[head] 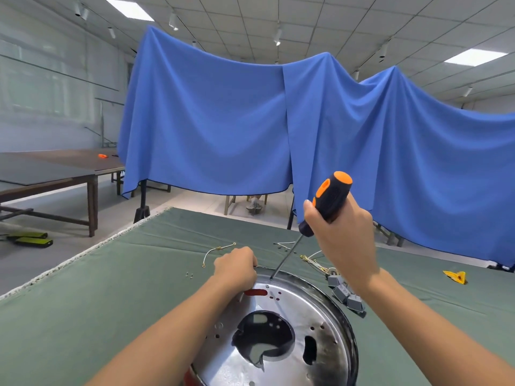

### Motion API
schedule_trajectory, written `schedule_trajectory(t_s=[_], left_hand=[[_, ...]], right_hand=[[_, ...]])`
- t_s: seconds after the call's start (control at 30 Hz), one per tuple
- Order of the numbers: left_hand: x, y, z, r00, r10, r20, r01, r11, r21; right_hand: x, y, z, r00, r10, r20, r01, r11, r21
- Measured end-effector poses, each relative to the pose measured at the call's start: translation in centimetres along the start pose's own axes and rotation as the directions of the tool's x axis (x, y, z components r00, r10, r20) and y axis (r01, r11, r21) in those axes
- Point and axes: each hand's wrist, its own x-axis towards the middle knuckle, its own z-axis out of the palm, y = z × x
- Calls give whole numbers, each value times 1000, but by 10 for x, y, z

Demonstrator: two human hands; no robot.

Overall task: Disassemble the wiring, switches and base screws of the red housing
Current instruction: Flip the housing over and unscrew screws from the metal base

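Hands: right hand (341, 238) grips screwdriver (326, 204), tip at the housing's far rim; left hand (237, 267) curls over that rim.
Housing (284, 330): near table (83, 302) edge, metal base up.
Around: grey switches (345, 295) beside it, loose wire (217, 250), two screws (189, 274), yellow scrap (455, 276).

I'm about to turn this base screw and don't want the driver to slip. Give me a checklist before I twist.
1. Right hand grips the screwdriver handle: ok.
2. Tip sits at the far rim of the metal base: ok.
3. Tip seated in a screw head: cannot tell, too small.
4. Left hand holds the housing rim steady: ok.
5. Shaft square to the base: not ok, it leans.
6. Loose wires and grey switches lie off the base: ok.
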Motion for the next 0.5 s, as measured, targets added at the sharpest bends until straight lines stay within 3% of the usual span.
schedule_trajectory(t_s=[0.27, 0.5], left_hand=[[-3, -10, 6, 987, 155, -50, -153, 987, 46], [-4, -13, 9, 980, 190, -60, -184, 979, 88]], right_hand=[[1, 2, 19, 998, 34, 45, -32, 998, -54], [2, 4, 18, 998, 22, 65, -19, 999, -47]])
